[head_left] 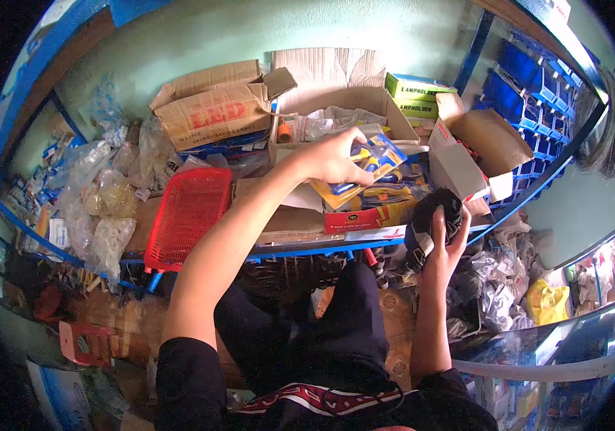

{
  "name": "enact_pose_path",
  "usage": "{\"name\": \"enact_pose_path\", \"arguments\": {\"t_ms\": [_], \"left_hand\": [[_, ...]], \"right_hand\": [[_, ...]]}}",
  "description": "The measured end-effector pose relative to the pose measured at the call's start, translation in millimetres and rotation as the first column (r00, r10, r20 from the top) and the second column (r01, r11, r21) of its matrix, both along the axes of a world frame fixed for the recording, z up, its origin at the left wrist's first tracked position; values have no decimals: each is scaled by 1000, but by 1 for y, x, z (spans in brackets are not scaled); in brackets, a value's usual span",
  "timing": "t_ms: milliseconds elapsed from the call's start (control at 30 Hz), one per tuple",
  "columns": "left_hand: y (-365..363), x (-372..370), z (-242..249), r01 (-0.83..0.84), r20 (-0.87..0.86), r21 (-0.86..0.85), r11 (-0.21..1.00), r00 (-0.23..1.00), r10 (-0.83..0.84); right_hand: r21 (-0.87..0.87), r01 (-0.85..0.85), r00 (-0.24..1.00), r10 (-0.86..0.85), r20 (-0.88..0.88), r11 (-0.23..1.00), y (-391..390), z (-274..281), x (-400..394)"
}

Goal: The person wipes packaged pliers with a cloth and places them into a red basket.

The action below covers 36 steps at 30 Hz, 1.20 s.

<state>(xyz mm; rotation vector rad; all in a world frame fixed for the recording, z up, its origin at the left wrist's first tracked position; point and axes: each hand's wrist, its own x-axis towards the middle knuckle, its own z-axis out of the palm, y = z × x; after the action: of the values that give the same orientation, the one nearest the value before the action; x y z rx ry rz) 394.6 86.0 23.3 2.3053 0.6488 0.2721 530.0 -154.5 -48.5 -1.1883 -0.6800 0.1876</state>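
Note:
My left hand (337,159) is closed on the edge of a yellow-and-blue blister pack (388,159), tilted above an open box (356,221) with a red and yellow front. More yellow-and-blue packs (386,195) lie inside that box. To the right of it, my right hand (445,241) grips a dark black bundle (422,224) with a pale patch low on it. What the bundle is made of I cannot make out.
On the shelf stand a red plastic basket (186,215), a cardboard LED lamp box (215,115), a larger open carton (330,72) and green lampholder boxes (415,97). Plastic bags (109,194) crowd the left, blue bins (530,108) the right. A red stool (88,343) sits below.

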Motion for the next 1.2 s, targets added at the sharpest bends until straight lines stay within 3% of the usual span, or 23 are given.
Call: {"name": "enact_pose_path", "arguments": {"t_ms": [67, 167, 200, 267, 300, 333, 433, 533, 600, 733, 767, 800, 833, 967, 1067, 1167, 1200], "left_hand": [[1, -14, 6, -8, 54, -44, 999, 998, 11], [12, -38, 0, 139, 474, -447, 884, 875, 102], [24, -54, 11, 256, 431, -481, 839, 902, -28], [11, -67, 3, 565, 741, -664, 489, 585, 330], [2, -76, 13, 635, 780, -625, 455, 482, 399], [1, -85, 15, 611, 786, -614, 500, 417, 455], [-10, -112, 18, 661, 788, -575, 482, 289, 544], [-11, -129, 10, 634, 795, -579, 513, 300, 527], [-5, -132, -5, 593, 804, -590, 548, 366, 469], [-23, -125, -1, 615, 805, -587, 527, 372, 462], [-25, -122, -3, 564, 823, -568, 600, 372, 430], [-29, -119, -3, 569, 820, -571, 592, 377, 430], [-34, -116, 0, 539, 817, -576, 615, 397, 418], [-48, -103, -3, 533, 825, -558, 635, 434, 362], [-51, -109, -12, 518, 809, -560, 647, 509, 292], [-57, -101, -12, 312, 769, -640, 703, 242, 592], [-49, -100, -20, 134, 723, -688, 713, 200, 661]], "right_hand": [[-9, 13, 1000, -12, 28, 1000, 2, -1, 1], [-27, 34, 997, -32, 71, 999, 0, -2, 1], [6, 3, 1000, -3, -5, 1000, 0, 2, -3], [-48, 75, 988, -68, 136, 996, 1, -2, 1], [-14, 64, 993, -63, 103, 998, 2, 1, -4], [-51, 116, 980, -106, 170, 992, 2, 7, -9], [-13, 76, 985, -73, 157, 997, 5, 8, -15], [-43, 111, 953, -94, 288, 993, 6, 16, -11], [-7, 79, 975, -76, 208, 997, 7, 31, -18], [91, 93, 856, -127, 501, 991, 30, 65, -13], [109, 28, 895, -73, 439, 994, 38, 74, -18], [97, 34, 826, -83, 558, 995, 45, 87, -19], [162, -87, 856, -9, 516, 983, 58, 102, -33], [31, -327, 674, 210, 708, 945, 100, 145, -60], [25, -376, 475, 170, 863, 926, 143, 139, -78], [-87, -396, 341, 235, 910, 914, 143, 116, -108], [-138, -426, 320, 292, 901, 894, 136, 105, -117]]}}
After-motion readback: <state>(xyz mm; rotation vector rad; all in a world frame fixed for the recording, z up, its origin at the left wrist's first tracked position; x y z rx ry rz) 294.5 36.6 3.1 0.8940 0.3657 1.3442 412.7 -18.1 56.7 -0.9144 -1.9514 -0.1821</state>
